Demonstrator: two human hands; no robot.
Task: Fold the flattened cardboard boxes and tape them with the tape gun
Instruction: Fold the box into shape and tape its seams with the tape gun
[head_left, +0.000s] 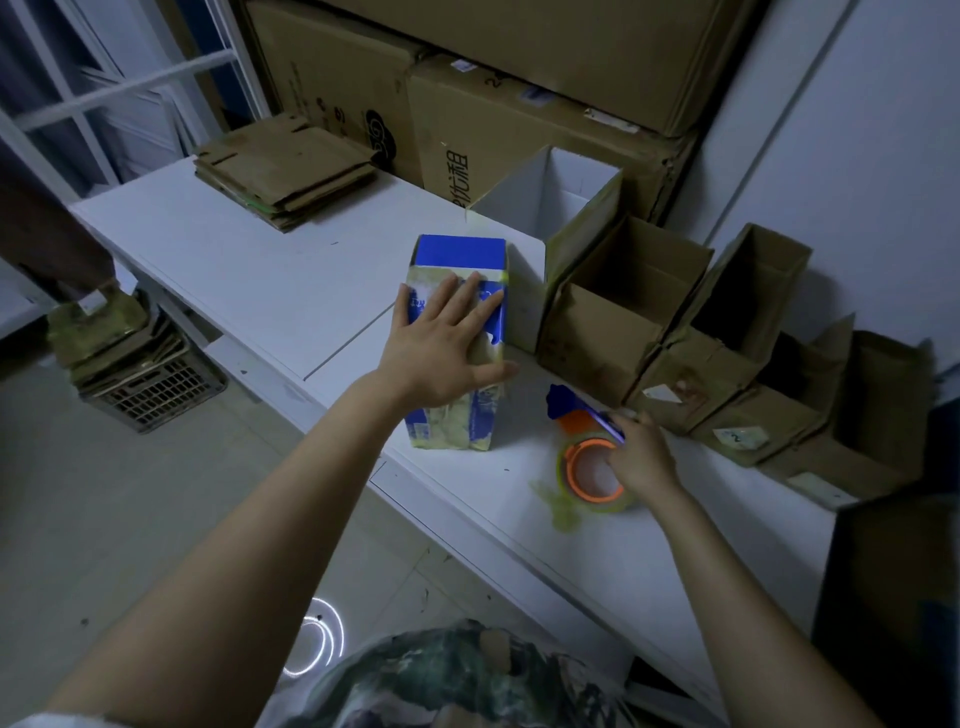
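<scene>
Head view. You had one left hand (441, 343) laid flat on one blue box (460, 252), fingers straight and spread apart, the thumb off its near right edge. The blue box lay on its side at the middle of the white table (234, 270), patched with yellowish tape.

Your right hand (641, 457) gripped one tape gun (584, 415) just right of the blue box, on the table. Its fingers were curled on the gun beside the orange roll, though blur hid the exact hold.

One stack of flattened boxes (285, 171) lay at the far left of the table.

Along the right stood one open white box (550, 192) and at least three open brown boxes (623, 312); their contents could not be told.

One crate (156, 395) on the floor at left held flattened cardboard (104, 332).
</scene>
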